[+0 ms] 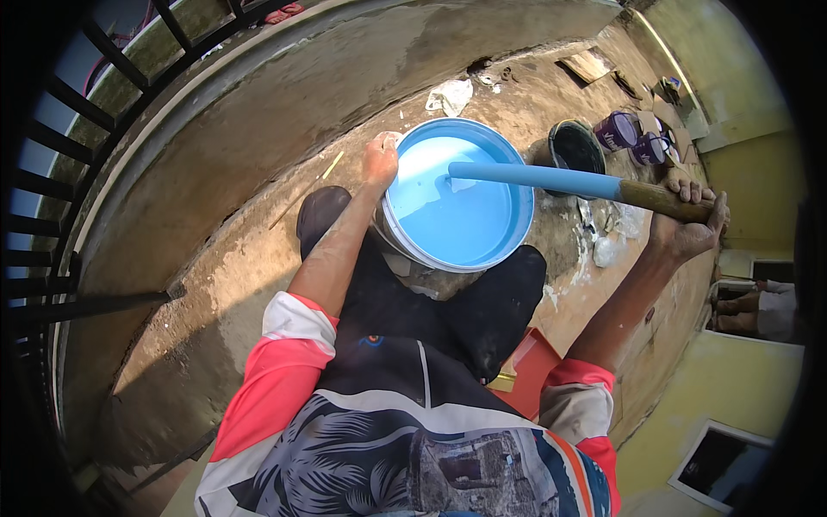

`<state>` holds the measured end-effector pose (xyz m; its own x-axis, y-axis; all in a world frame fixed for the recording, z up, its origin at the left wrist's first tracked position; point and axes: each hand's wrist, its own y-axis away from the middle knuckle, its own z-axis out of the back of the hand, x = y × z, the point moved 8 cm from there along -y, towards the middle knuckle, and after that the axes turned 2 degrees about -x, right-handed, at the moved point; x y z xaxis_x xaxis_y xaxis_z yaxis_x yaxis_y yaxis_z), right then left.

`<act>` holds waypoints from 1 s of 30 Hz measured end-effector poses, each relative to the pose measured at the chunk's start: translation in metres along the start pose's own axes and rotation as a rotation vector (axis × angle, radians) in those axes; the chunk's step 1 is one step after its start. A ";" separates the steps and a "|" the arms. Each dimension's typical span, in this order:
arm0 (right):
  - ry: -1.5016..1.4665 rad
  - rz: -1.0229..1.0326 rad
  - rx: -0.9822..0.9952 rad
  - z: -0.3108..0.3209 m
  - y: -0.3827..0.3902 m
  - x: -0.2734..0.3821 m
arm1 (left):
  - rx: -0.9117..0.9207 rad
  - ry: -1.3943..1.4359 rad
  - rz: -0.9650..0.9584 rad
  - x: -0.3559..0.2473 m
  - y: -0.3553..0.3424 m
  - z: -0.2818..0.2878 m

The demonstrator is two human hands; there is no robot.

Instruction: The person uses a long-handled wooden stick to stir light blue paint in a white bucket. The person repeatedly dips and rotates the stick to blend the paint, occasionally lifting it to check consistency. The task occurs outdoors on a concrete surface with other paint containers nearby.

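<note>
My left hand (382, 161) grips the rim of a white bucket (396, 233) of light blue paint (457, 224) between my knees. My right hand (687, 220) is closed around a wooden stick (646, 195), coated in blue along most of its length. The stick lies almost level across the bucket, its far tip in the paint near the middle.
Beyond stand a dark bucket (572, 151) and purple cans (616, 133). A white rag (450, 96) and scraps lie on the stained floor. A red tray (530, 370) is beside my right knee. A black railing (65, 146) curves at left. Another person (762, 314) shows at far right.
</note>
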<state>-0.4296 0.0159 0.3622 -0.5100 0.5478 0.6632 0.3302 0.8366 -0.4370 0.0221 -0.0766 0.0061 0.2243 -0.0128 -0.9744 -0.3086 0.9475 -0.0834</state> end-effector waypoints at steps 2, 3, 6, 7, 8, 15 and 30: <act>0.050 0.025 -0.083 -0.026 0.012 -0.020 | -0.003 -0.011 -0.043 -0.002 0.000 0.004; 0.062 0.041 -0.057 -0.033 0.010 -0.018 | 0.001 0.003 -0.022 -0.016 -0.001 -0.006; 0.096 0.028 -0.079 -0.046 0.025 -0.058 | 0.014 -0.027 0.045 -0.025 0.010 0.002; 0.108 0.026 -0.109 -0.059 0.034 -0.077 | 0.006 -0.041 0.027 -0.020 0.007 0.008; 0.108 0.021 -0.088 -0.066 0.038 -0.094 | 0.000 -0.049 0.007 -0.020 0.005 0.010; 0.536 -0.109 0.175 -0.054 0.075 -0.222 | -0.020 -0.039 0.028 -0.025 0.007 0.005; 0.599 -0.389 0.247 -0.043 0.158 -0.303 | 0.019 -0.007 0.052 -0.022 0.009 0.003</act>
<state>-0.1881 -0.0176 0.1181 -0.0111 0.1803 0.9835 -0.0088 0.9835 -0.1804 0.0167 -0.0666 0.0268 0.2150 0.0386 -0.9759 -0.3024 0.9528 -0.0289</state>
